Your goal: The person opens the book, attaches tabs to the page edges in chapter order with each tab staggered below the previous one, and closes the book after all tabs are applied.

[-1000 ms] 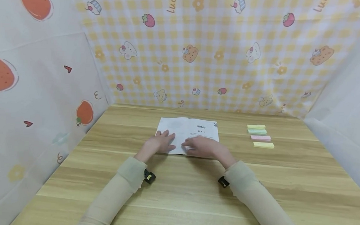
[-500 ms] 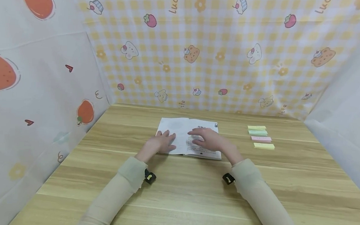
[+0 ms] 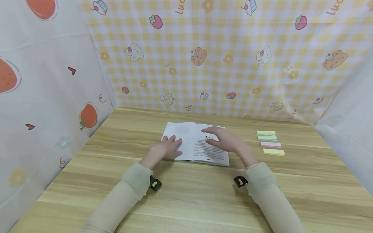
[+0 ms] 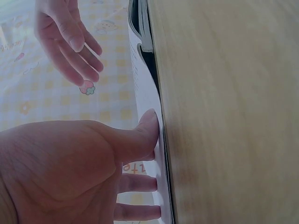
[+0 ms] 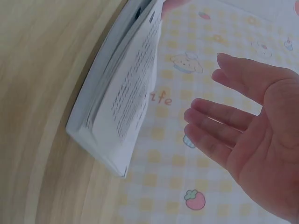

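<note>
An open book (image 3: pixel 186 130) lies on the wooden table, its left page mostly blank and its right page printed. The left hand (image 3: pixel 170 147) presses the left page with straight, spread fingers; the left wrist view shows the thumb and fingertips against the paper. Above the right page hovers the right hand (image 3: pixel 224 139), holding nothing. In the right wrist view its fingers are slightly bent and apart from the printed page (image 5: pixel 133 88). Part of the page's top text is hidden behind this hand.
To the right of the book lie several sticky-note pads: yellow (image 3: pixel 266 133), green (image 3: pixel 267 138), pink (image 3: pixel 270 144) and another yellow. A checked cloth (image 3: pixel 219 76) hangs behind the table (image 3: pixel 183 199). Each wrist wears a black strap.
The right hand has lifted off the book's page and moved up and to the right, uncovering the printed text. The left hand has stayed on the left page.
</note>
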Demonstrator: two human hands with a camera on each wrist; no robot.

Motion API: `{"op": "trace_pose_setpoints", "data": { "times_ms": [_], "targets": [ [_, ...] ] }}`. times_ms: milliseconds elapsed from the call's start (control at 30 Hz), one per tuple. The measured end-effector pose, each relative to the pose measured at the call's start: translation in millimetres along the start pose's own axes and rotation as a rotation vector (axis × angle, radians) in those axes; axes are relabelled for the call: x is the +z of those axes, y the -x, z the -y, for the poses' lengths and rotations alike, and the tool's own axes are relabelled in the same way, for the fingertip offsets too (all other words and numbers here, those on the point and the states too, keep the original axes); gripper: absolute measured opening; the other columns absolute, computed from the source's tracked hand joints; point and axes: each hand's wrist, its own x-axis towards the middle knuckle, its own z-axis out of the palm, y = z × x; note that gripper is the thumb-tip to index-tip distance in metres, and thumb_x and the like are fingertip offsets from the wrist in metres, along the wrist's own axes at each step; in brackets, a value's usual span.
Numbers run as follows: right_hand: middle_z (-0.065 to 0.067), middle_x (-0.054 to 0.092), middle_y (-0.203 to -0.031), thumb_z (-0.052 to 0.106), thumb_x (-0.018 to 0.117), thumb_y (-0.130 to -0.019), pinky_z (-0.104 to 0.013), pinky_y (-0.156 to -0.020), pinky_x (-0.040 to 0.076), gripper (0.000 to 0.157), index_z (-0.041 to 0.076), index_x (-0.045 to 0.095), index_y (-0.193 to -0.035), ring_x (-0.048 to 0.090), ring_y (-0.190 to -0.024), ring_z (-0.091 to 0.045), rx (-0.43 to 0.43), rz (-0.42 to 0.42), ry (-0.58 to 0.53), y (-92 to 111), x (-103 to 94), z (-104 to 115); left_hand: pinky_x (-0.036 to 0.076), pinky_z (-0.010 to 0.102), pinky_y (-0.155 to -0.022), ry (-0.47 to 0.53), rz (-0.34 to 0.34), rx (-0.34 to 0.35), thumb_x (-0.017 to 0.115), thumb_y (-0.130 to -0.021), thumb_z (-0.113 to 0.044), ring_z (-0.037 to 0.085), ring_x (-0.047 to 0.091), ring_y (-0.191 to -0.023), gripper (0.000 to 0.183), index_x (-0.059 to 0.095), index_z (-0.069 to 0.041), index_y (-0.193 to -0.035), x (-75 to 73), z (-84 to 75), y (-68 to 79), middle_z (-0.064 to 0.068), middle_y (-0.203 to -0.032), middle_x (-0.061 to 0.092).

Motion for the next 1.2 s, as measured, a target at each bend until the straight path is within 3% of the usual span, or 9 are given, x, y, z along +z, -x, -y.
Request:
{"op": "trace_pose_setpoints", "data": {
  "times_ms": [567, 1200],
  "targets": [
    [-0.023, 0.047, -0.149, 0.013, 0.065, -0.099, -0.054, -0.115, 0.031, 0.054, -0.003, 0.046, -0.147, 0.042, -0.139, -0.041, 0.048, -0.094, 0.028, 11.5, -20.1, -24.7, 0.024, 0.060, -0.117, -0.004, 0.008, 0.011, 0.049, -0.106, -0.040, 0.047, 0.014, -0.149, 0.065, 0.026, -0.014, -0.161, -3.1, 0.1, 0.4, 0.018, -0.166, 0.016],
    [-0.027, 0.043, -0.151, 0.014, 0.063, -0.100, -0.058, -0.116, 0.026, 0.055, -0.005, 0.043, -0.148, 0.037, -0.140, -0.046, 0.103, -0.120, 0.055, 26.6, -40.8, -58.7, 0.022, 0.059, -0.118, 0.017, 0.015, -0.009, 0.049, -0.106, -0.041, 0.046, 0.012, -0.150, 0.065, 0.026, -0.016, -0.161, -1.4, -0.8, 0.4, 0.016, -0.167, 0.015]
  ]
}}
